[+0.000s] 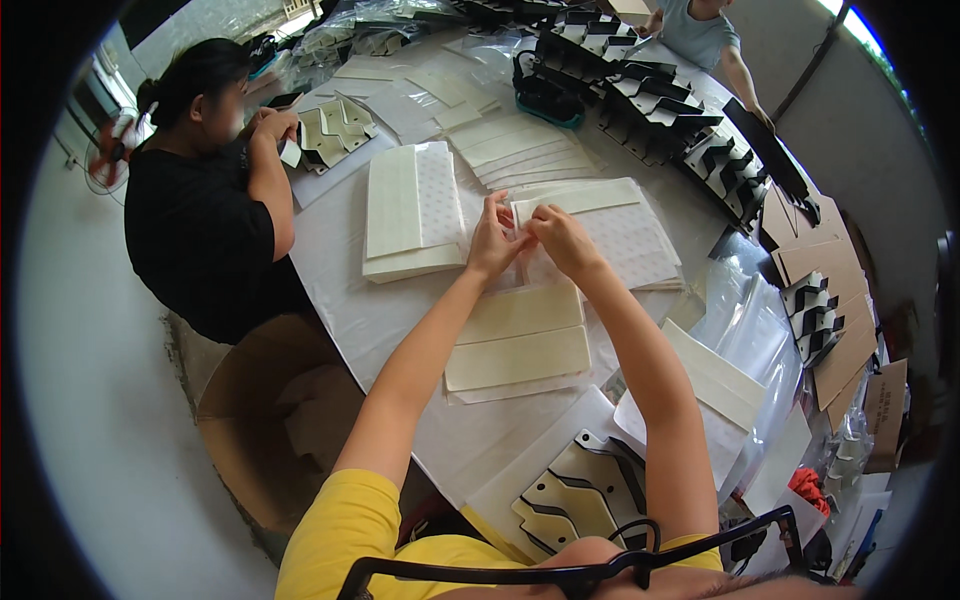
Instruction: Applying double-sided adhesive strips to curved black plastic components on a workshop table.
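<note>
My left hand [494, 240] and my right hand [562, 240] meet at the left edge of a stack of white patterned sheets [625, 245] with a cream strip along the top. The fingers of both hands are closed in a pinch at a sheet's edge there; the exact grip is partly hidden by my fingers. Left of my hands stands a thicker pile of similar sheets [437, 195] with a cream strip. Below my wrists, between my forearms, lies a stack of cream panels [518, 355].
Fanned cream sheets [525, 145] lie beyond my hands. A co-worker in black [200, 190] handles a small item at left; another person [700, 35] reaches in at far right. Black formed parts [650, 110], clear plastic bags [740, 310], cardboard [820, 260] and a cardboard box [250, 400] surround me.
</note>
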`<state>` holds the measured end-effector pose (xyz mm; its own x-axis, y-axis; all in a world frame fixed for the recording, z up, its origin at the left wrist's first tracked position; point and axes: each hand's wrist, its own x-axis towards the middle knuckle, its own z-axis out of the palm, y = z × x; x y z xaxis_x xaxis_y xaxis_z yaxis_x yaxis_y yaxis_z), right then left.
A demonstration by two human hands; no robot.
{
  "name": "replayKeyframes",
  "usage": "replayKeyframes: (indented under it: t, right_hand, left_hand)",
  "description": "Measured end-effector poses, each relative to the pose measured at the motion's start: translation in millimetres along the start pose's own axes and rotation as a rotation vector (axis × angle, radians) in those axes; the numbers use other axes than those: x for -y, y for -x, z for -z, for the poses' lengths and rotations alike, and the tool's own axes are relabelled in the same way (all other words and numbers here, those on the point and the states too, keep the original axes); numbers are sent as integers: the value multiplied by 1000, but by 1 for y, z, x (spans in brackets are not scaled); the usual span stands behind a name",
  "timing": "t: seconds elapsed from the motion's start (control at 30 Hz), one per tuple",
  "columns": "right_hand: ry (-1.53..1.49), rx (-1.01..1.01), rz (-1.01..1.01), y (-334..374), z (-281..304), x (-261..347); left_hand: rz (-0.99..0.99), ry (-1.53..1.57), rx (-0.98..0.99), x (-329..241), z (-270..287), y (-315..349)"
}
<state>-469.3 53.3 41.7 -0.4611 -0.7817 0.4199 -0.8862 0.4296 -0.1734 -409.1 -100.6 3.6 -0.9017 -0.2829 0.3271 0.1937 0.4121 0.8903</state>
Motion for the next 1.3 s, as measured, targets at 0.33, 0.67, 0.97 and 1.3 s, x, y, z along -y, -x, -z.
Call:
replayKeyframes:
  t: [0.33,0.67,0.97,1.3]
  right_hand:
    - [-288,-145,-292,-39,10,-22]
    - [-228,-154,-197,-83,-6,-25]
    - [-35,-78,49,-108,-21,-33]
    - [-102,-133,-4,-111,-25,-33]
  left_hand:
    - [309,49,-424,40,-29,-59]
    - [279,94,-810,47,-17,-105]
    - [199,456,-666,46,-22,-99]
    - [237,388,-646,37,-15,-94]
